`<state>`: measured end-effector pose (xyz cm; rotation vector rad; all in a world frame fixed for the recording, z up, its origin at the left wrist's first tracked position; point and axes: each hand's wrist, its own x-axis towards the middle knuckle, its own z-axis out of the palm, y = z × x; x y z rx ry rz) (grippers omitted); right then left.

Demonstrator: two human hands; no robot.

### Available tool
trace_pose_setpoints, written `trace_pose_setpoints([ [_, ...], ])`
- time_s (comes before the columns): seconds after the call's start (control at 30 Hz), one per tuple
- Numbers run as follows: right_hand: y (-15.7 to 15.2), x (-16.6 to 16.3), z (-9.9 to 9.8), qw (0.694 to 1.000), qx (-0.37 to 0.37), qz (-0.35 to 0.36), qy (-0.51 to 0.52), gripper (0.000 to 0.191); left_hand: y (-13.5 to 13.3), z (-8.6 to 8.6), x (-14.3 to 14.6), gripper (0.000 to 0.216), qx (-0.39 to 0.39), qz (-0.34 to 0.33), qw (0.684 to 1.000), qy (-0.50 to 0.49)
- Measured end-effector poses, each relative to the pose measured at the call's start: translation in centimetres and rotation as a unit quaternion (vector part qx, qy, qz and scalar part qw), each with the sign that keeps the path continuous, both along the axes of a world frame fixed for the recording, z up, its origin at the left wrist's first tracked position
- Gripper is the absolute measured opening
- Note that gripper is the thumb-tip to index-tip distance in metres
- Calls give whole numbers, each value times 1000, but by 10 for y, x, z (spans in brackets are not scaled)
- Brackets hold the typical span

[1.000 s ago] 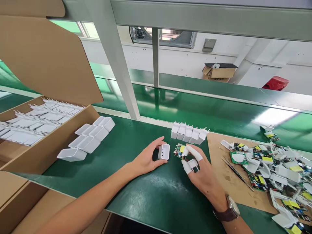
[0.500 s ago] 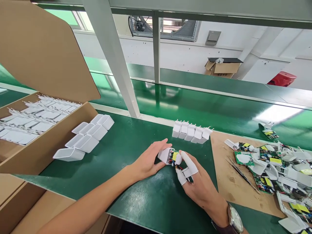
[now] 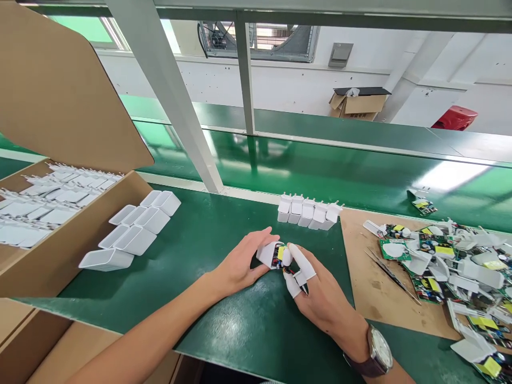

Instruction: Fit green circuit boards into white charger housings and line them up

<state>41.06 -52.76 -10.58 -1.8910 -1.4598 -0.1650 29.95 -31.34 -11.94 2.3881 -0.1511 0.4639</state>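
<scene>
My left hand (image 3: 240,262) grips a white charger shell (image 3: 266,253) on the green belt, its open end turned toward my right hand. A small circuit board (image 3: 279,254) with a yellow part sits partly inside that shell, pinched by my right hand (image 3: 316,290), which wears white finger cots and also keeps a white plug cap (image 3: 300,278) against its fingers. A row of assembled white chargers (image 3: 308,212) stands just behind the hands.
Empty white shells (image 3: 134,232) lie in rows at the left beside an open cardboard box (image 3: 60,250) of white parts. A brown mat (image 3: 374,282) at the right carries tweezers (image 3: 390,274) and a heap of circuit boards and caps (image 3: 452,266). A grey post (image 3: 168,96) rises behind.
The hands have come together: the board, held apart from the shell a second ago, now sits in the shell's open end. The shell has tilted toward my right hand.
</scene>
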Motion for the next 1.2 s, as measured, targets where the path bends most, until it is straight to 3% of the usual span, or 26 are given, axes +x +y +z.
trace_pose_setpoints([
  [0.6, 1, 1, -5, 1000, 11, 2, -7, 73, -8, 1, 3, 84, -27, -19, 999, 5],
  [0.73, -2, 2, 3, 998, 40, 21, 41, 65, -12, 1, 2, 79, -43, -36, 998, 34],
  [0.87, -3, 7, 10, 990, 75, 37, 116, 45, -8, 11, 0, 63, -79, -22, 991, 103],
  [1.03, 4, 10, -8, 991, 62, 58, 107, 47, 6, 23, -3, 33, -85, -16, 983, 161],
  [1.2, 12, 8, -22, 994, 10, 78, 74, 47, 13, 12, -5, 41, -96, -25, 984, 149],
])
